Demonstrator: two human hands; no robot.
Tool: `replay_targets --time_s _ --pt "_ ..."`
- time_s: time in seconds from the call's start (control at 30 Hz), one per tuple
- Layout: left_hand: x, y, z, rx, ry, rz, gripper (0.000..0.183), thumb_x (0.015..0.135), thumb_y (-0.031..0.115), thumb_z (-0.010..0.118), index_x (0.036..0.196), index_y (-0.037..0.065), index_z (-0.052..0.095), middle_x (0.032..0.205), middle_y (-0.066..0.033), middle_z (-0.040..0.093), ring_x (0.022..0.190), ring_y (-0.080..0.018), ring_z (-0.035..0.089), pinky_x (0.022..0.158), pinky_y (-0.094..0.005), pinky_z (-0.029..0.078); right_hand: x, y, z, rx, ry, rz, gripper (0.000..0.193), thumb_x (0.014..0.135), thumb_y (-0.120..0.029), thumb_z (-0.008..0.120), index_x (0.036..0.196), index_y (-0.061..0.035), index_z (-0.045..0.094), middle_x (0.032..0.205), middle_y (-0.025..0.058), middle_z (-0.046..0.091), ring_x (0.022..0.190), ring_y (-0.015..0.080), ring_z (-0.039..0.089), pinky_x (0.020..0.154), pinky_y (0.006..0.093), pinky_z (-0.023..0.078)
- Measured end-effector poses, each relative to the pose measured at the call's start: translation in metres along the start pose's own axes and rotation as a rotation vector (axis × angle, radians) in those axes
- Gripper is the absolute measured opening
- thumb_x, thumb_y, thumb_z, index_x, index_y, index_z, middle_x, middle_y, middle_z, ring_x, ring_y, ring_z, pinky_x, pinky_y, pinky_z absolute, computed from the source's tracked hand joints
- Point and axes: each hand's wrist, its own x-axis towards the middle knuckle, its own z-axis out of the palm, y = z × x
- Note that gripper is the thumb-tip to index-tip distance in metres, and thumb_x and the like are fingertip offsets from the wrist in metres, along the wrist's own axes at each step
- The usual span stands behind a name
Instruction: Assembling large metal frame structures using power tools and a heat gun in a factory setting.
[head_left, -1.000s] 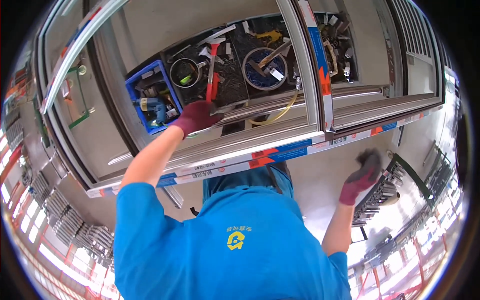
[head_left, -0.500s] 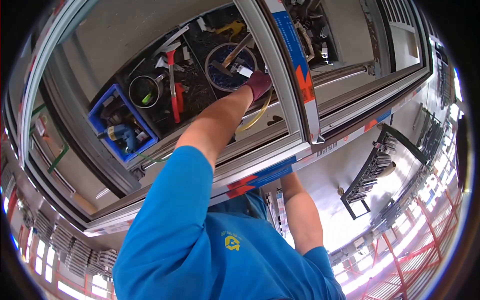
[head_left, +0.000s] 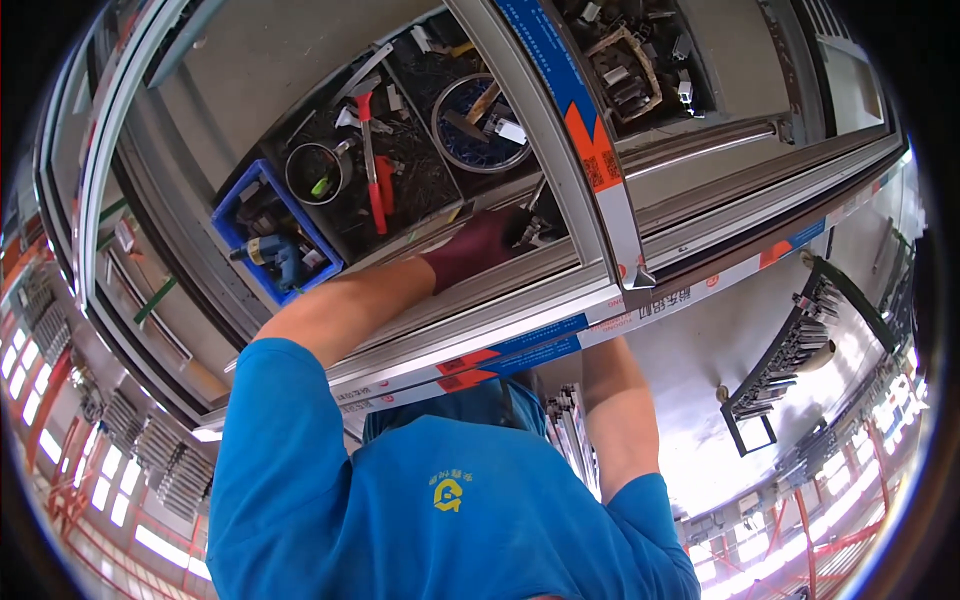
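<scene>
My left hand (head_left: 478, 247), in a maroon glove with dark fingertips, reaches over the near rail of a silver metal frame (head_left: 470, 330). Its fingers curl round something dark and slim beside the upright bar (head_left: 540, 130), which I cannot make out. Just beyond the hand is a round bowl (head_left: 440, 140) with blue contents, a hammer (head_left: 465, 124) and a small silver piece (head_left: 510, 131). My right forearm (head_left: 618, 400) passes beneath the frame's near rail, which hides the right hand.
Left of the bowl lie a red-handled tool (head_left: 372, 170), a metal mug (head_left: 290, 175) and a blue crate (head_left: 222, 222) holding a power drill (head_left: 278, 255). Metal offcuts (head_left: 630, 75) fill a tray beyond the upright bar. A black rack of metal pieces (head_left: 775, 365) stands at the right.
My left hand has drawn back from beside the bowl to the frame's near rail, its elbow swinging left. The view has shifted slightly. The right hand stays hidden.
</scene>
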Motion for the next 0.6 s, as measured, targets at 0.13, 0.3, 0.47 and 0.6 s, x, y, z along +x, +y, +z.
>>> replay_targets --time_s 0.13,0.3,0.47,0.6 --pt "-0.001 -0.012 0.012 -0.171 -0.123 -0.088 0.040 0.101 0.029 0.061 0.133 0.004 0.064 0.119 -0.0178 0.071 0.114 -0.0263 0.065 0.097 -0.0408 0.049 0.001 0.000 -0.016 -0.037 0.047 0.008 0.057 0.106 -0.037 0.061 0.154 -0.0082 0.046 0.150 0.0101 0.054 0.133 0.0211 0.054 0.111 0.0402 0.047" --pt "0.003 -0.031 0.010 -0.444 -0.289 -0.212 0.048 0.105 0.042 0.050 0.135 0.008 0.064 0.113 -0.0173 0.072 0.111 -0.0286 0.065 0.097 -0.0437 0.048 0.000 -0.010 -0.025 -0.098 0.075 0.016 0.058 0.106 -0.036 0.062 0.154 -0.0074 0.046 0.150 0.0103 0.054 0.133 0.0211 0.054 0.111 0.0401 0.046" --pt "0.004 -0.005 -0.016 0.047 -0.340 0.130 0.052 0.102 0.046 0.061 0.134 0.005 0.064 0.107 -0.0106 0.071 0.102 -0.0195 0.065 0.091 -0.0384 0.051 -0.008 -0.037 -0.046 -0.153 0.088 0.002 0.059 0.105 -0.035 0.063 0.154 -0.0067 0.045 0.150 0.0105 0.055 0.133 0.0211 0.054 0.112 0.0399 0.046" --pt "0.044 -0.006 -0.008 -0.510 -0.015 -0.008 0.055 0.095 0.039 0.074 0.134 0.001 0.064 0.116 -0.0108 0.071 0.103 -0.0172 0.066 0.091 -0.0335 0.051 -0.007 -0.074 -0.071 -0.193 0.087 -0.026 0.060 0.105 -0.034 0.063 0.154 -0.0061 0.045 0.150 0.0106 0.055 0.133 0.0211 0.054 0.112 0.0398 0.045"
